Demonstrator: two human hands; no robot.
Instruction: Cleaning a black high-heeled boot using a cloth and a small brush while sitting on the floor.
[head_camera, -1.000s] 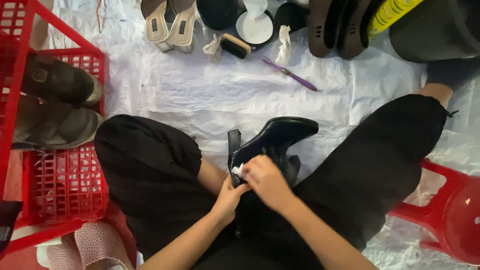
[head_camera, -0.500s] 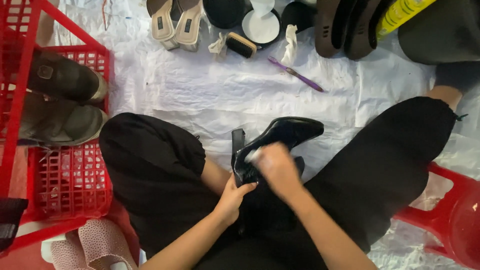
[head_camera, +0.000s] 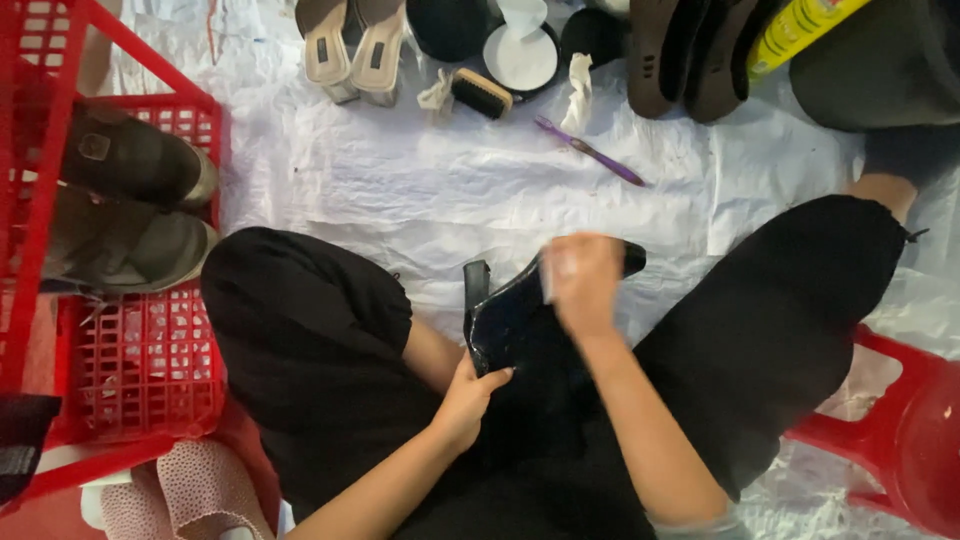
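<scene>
Left edge: one red crate (head_camera: 150, 380) is holding two dark shoes (head_camera: 130, 200), both partly cut by the crate bars. Below it, one pinkish dotted item (head_camera: 195, 495) is running off frame, can't tell what it is. One more dark thing is sitting at the bottom-left corner, too cropped to identify.

Top row on the white plastic sheet (head_camera: 420, 190), left to right: two beige sandals (head_camera: 350, 45), one small brush (head_camera: 482, 93), one white lid (head_camera: 527, 55) lying on something black and round, one crumpled white rag (head_camera: 578, 85), one purple toothbrush (head_camera: 590, 150), two dark soles (head_camera: 690, 55) standing side by side with tops cut off, one yellow can (head_camera: 800, 25) mostly out of frame.

Centre: one black heeled boot (head_camera: 520, 325) is lying across the lap, between the knees, toe pointing right, heel sticking up on the left. Left hand (head_camera: 470, 395) is gripping the boot from below, near the heel, fingers curled on the leather. Right hand (head_camera: 585, 280) is closed over the toe end, pinching something small and white against it; blurred, so I can't tell what that bit is. It's also covering most of the toe.

Far right: one red plastic stool (head_camera: 900, 440), cropped by the frame edge.
</scene>
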